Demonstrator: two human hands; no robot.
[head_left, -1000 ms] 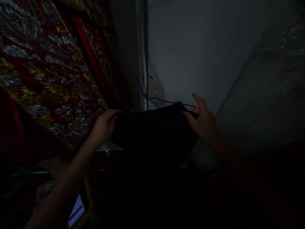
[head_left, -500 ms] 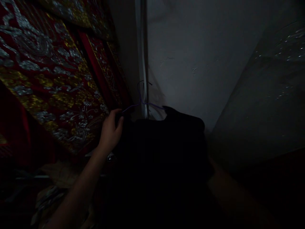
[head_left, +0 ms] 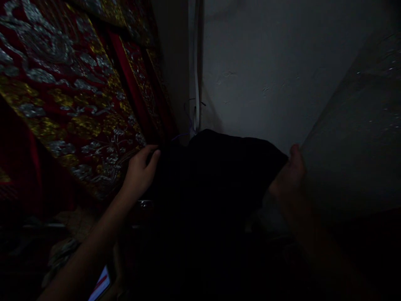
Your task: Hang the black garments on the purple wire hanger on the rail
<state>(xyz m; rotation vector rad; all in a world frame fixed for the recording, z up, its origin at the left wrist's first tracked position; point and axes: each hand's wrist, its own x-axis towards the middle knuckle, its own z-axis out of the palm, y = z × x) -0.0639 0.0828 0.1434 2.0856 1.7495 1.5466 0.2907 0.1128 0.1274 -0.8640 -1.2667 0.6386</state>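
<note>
A black shirt (head_left: 216,175), very dark in the dim light, hangs from a thin purple wire hanger (head_left: 190,123), whose hook shows beside a white cable or strip. My left hand (head_left: 141,165) is closed at the shirt's left shoulder, thumb and fingers pinching the cloth. At the other side my right hand (head_left: 291,167) grips the sleeve end and holds it stretched out to the right. The lower part of the shirt fades into shadow.
Red cloth with silver and gold embroidery (head_left: 84,88) hangs at the left. Behind the shirt stands a pale wall (head_left: 260,67) with a white vertical strip (head_left: 196,58). A lit screen (head_left: 102,284) shows at the bottom left. Clear plastic sheeting (head_left: 360,121) covers the right side.
My right hand has come out from behind the shirt and drawn its sleeve outward to the right. Cloth now covers the hanger's right arm. My left hand stays at the left shoulder.
</note>
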